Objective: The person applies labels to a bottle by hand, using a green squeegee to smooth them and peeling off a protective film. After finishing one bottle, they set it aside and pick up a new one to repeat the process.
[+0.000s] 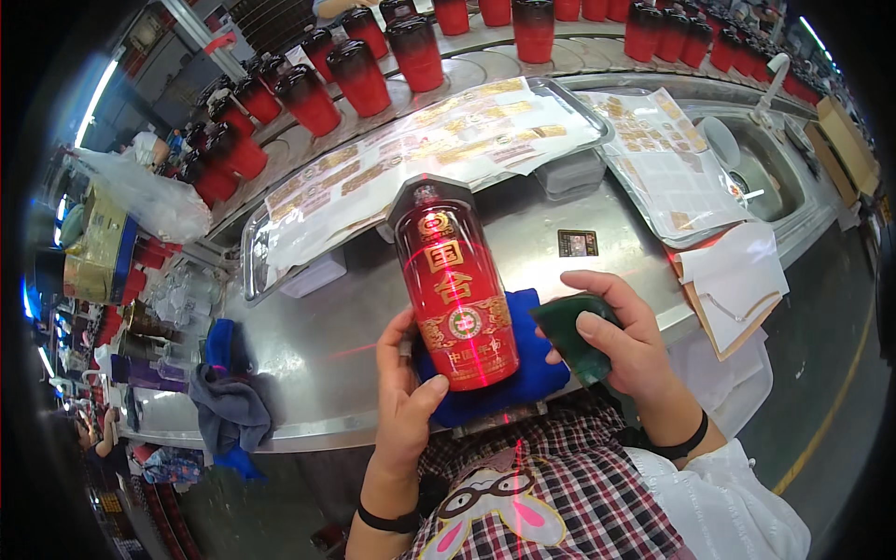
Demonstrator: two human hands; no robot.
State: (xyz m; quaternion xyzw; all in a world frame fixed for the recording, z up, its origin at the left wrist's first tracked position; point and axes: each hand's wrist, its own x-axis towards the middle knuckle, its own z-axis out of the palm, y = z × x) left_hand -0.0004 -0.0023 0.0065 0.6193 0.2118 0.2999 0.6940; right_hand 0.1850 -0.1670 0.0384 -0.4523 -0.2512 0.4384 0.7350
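Steadying the red bottle (457, 308) over blue cloth (549, 359), at the table's (317, 383) near edge.
Clasping its lower left side with the left hand (401, 411), pinching the green scraper (565, 331) in the right hand (637, 350); best, probably, kept flat and light. Find room leftward; mind the tray (597, 126) beyond.

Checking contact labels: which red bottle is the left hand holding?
The gold-lettered bottle over the blue cloth, left hand at its lower side. The other red bottles stand farther off, touched by neither hand.
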